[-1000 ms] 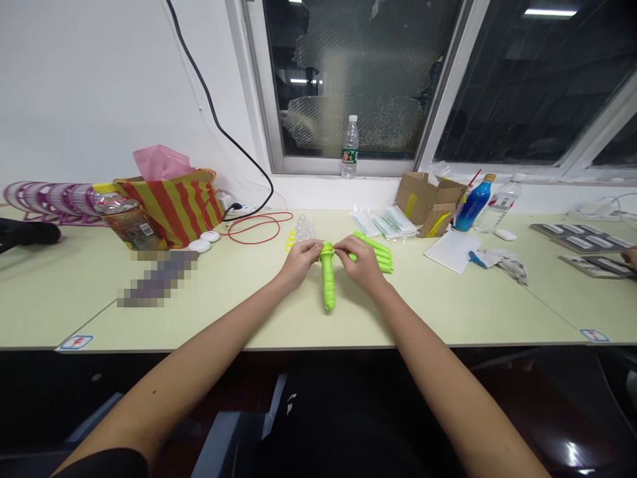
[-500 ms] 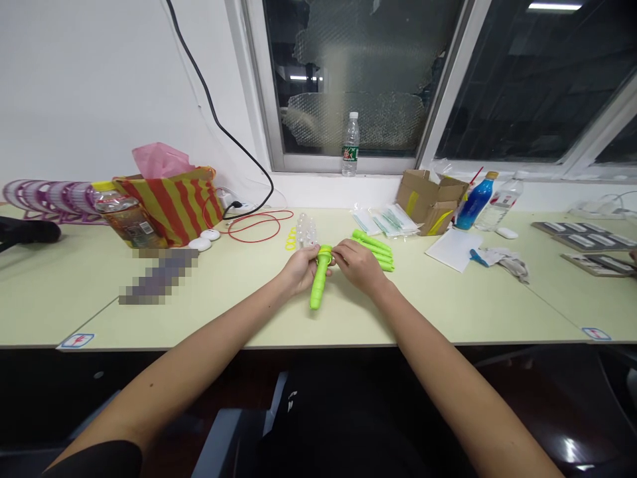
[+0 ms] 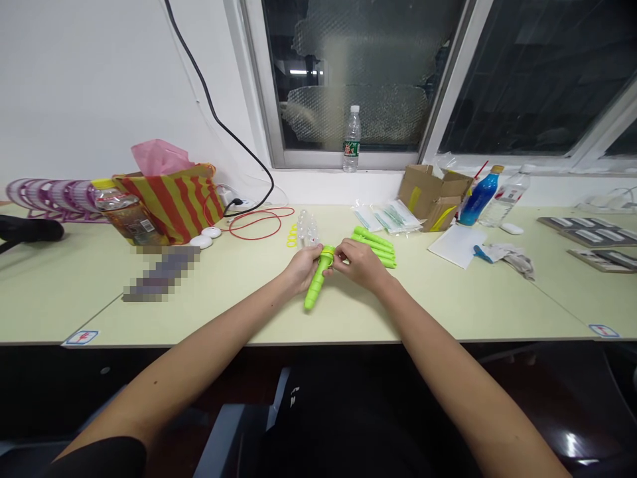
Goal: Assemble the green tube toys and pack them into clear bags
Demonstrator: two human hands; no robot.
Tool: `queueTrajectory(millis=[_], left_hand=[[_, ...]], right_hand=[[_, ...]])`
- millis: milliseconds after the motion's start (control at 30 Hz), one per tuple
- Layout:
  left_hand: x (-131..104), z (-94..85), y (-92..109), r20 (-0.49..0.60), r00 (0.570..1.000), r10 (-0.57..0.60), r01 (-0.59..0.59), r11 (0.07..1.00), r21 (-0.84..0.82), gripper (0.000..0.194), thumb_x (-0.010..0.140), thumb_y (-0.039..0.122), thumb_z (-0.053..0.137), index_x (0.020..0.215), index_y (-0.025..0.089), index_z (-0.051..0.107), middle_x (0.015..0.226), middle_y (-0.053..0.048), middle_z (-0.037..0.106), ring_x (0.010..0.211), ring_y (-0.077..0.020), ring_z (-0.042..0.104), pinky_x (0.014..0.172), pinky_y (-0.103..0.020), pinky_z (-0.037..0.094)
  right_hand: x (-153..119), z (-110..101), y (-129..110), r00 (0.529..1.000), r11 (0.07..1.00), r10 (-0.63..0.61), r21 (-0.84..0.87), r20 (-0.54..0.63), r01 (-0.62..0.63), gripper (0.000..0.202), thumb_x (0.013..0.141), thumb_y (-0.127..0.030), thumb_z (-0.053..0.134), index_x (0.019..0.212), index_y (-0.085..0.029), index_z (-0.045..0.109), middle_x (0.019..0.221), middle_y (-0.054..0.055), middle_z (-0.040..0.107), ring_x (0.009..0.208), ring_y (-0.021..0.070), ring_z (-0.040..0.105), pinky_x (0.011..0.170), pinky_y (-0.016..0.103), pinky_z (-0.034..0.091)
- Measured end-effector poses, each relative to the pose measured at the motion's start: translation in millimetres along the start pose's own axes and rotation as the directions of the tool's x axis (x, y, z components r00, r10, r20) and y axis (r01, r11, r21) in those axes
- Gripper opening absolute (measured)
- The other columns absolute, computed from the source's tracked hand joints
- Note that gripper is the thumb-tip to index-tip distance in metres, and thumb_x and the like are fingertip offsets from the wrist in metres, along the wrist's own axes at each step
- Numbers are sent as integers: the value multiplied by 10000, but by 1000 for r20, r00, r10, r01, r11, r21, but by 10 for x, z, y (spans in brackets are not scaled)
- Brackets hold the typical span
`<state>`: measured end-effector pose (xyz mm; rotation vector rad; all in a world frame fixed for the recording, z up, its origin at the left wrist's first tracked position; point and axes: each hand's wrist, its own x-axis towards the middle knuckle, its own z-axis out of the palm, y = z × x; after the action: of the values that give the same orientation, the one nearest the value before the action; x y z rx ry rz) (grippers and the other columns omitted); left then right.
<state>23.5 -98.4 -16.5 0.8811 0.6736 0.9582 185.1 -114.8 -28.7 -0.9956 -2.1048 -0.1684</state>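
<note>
My left hand (image 3: 303,267) is wrapped round the wide head of a lime-green, torch-shaped plastic handle (image 3: 315,287), whose ribbed, narrower end slants down toward me. Around that head sits a yellow ring (image 3: 327,250). The fingertips of my right hand (image 3: 361,262) are pinched together at the right side of the head, close to the ring; what lies between them is too small to make out. Several similar green handles (image 3: 375,244) lie just beyond my right hand. Behind my left hand are several loose yellow rings (image 3: 292,236) and a group of clear plastic pieces (image 3: 307,228).
Flat plastic packets (image 3: 393,218) and an open cardboard box (image 3: 432,196) stand at the back right. Farther right are bottles (image 3: 480,196), a white sheet (image 3: 456,245) and a glove (image 3: 507,257). A striped bag (image 3: 174,206) and red cable (image 3: 253,226) are on the left.
The lower end of the green handle has swung slightly to the left, and its head has shifted a little right. Both hands keep their hold; the whole view has moved slightly.
</note>
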Motion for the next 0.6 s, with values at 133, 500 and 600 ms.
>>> queueTrajectory(millis=[133, 500, 600], left_hand=[[-16, 16, 17, 12, 999, 32, -32, 999, 14, 174, 927, 154, 435, 780, 124, 522, 679, -58, 549, 518, -122, 493, 405, -230, 386], [1, 26, 30, 55, 974, 218, -218, 976, 10, 131, 920, 177, 458, 836, 121, 541, 713, -53, 566, 542, -134, 537, 469, -263, 441], [-12, 40, 15, 71, 958, 279, -280, 960, 13, 97, 900, 197, 516, 883, 117, 568, 755, -62, 592, 581, -136, 560, 511, -266, 462]], right_hand=[[1, 2, -7, 998, 999, -14, 48, -57, 17, 148, 854, -144, 521, 722, -204, 493, 696, 20, 537, 613, 141, 461, 588, 277, 354], [23, -73, -135, 978, 949, 71, 316, -194, -6, 105, 858, -130, 525, 854, -218, 468, 829, 26, 511, 703, 157, 497, 639, 305, 428], [31, -57, -156, 971, 943, 67, 333, -229, 14, 157, 836, -95, 513, 905, -223, 452, 867, 31, 495, 748, 171, 493, 680, 330, 441]])
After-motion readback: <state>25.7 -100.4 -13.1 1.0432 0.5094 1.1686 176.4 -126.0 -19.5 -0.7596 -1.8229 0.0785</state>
